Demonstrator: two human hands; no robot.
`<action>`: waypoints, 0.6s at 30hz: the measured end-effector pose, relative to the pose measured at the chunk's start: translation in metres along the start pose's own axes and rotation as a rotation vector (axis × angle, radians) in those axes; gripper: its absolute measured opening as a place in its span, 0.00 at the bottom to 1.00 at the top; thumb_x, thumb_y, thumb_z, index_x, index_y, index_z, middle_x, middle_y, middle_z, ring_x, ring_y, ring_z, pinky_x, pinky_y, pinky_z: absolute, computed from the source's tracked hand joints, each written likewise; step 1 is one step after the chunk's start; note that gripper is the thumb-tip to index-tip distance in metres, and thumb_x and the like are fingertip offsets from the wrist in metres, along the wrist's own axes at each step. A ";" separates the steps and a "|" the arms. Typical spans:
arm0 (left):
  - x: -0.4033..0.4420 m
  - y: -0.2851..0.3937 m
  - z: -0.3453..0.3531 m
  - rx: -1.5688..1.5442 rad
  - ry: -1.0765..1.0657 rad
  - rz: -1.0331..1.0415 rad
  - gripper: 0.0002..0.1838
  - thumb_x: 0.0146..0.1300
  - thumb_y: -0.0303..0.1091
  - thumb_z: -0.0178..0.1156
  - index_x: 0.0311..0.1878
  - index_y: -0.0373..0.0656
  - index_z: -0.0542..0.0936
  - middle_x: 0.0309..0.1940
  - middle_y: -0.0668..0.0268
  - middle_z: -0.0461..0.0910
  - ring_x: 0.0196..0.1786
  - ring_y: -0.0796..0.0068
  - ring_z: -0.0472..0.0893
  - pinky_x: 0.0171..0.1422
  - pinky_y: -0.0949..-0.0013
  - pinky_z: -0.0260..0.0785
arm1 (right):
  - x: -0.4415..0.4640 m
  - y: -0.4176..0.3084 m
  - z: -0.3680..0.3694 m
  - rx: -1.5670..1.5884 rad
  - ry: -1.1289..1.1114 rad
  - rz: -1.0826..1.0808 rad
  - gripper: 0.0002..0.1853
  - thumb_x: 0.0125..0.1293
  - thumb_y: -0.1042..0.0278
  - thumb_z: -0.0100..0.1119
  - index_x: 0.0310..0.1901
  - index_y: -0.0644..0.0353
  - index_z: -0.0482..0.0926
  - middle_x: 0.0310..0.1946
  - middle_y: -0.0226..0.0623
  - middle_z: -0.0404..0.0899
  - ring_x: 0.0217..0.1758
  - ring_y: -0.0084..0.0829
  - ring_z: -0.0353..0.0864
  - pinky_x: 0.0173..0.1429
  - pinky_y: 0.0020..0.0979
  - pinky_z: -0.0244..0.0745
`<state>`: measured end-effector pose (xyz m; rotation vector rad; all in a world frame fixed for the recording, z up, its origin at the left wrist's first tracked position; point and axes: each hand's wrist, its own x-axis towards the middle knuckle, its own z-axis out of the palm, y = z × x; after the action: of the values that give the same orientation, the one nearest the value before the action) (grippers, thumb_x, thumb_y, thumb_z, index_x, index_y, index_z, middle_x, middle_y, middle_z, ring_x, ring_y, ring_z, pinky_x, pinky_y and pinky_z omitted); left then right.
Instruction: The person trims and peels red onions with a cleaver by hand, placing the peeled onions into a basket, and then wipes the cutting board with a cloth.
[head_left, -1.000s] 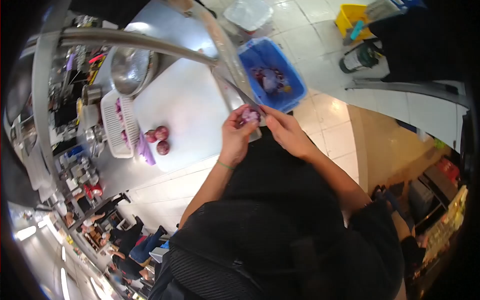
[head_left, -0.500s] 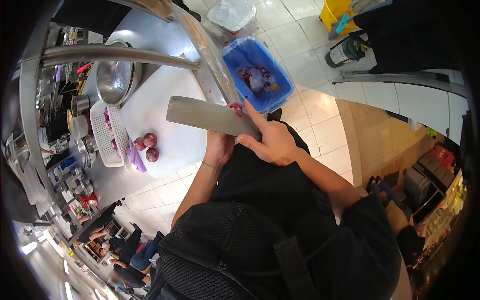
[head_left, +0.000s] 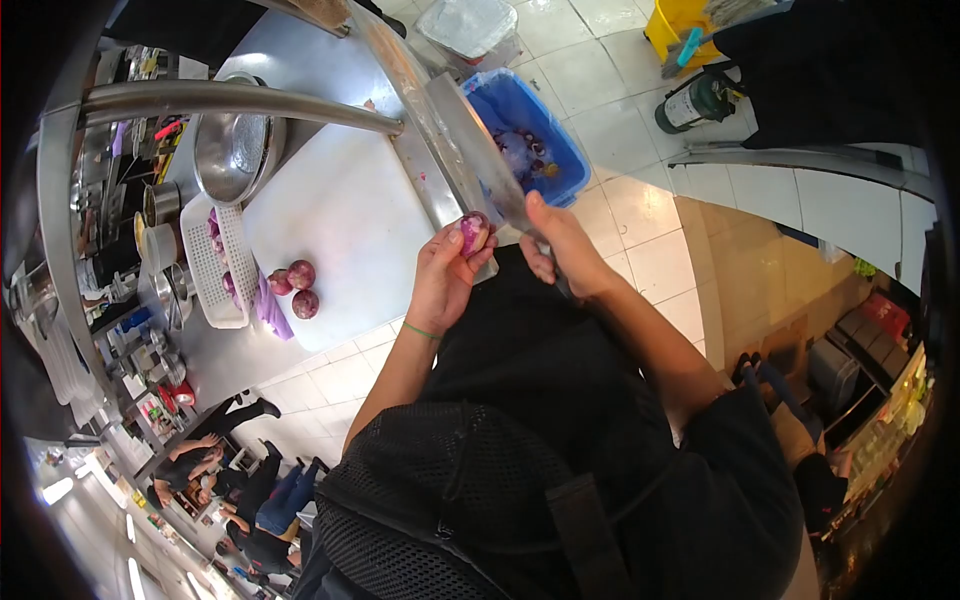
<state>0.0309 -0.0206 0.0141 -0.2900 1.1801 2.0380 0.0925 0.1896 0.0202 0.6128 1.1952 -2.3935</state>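
Observation:
My left hand [head_left: 446,278] is closed around a red onion [head_left: 474,232], partly peeled, near the edge of the steel counter. In my right hand [head_left: 566,245] is a cleaver [head_left: 490,150]; its wide blade points up and away, over the rim of the blue bin [head_left: 577,180]. The blade stands apart from the onion. Onion skins lie inside the bin. To the left, three whole red onions [head_left: 301,274] rest on a white cutting board [head_left: 335,210]. Beside them is a white perforated basket [head_left: 222,290] with more onion pieces, and a purple cloth [head_left: 271,312].
A metal bowl [head_left: 232,160] sits behind the board, beneath a steel rail [head_left: 250,100]. On the floor are a lidded tub [head_left: 467,25], a yellow bucket [head_left: 665,30] and a green canister [head_left: 690,103]. Several people are in the background.
The cleaver has swung away from the onion, its blade turning from pointing left to pointing up over the bin. My left hand has turned, so the onion now shows fully.

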 end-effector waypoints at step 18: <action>-0.005 -0.004 0.006 -0.160 0.065 -0.081 0.24 0.75 0.44 0.60 0.67 0.41 0.75 0.63 0.63 0.79 0.65 0.66 0.79 0.72 0.57 0.73 | -0.026 -0.011 0.039 -1.044 0.094 -0.328 0.52 0.69 0.30 0.58 0.80 0.65 0.57 0.28 0.61 0.82 0.34 0.60 0.85 0.44 0.48 0.79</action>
<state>0.0379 -0.0170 0.0177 -0.4785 1.0278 2.0684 0.1003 0.1674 0.0625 0.1770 2.4231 -1.5688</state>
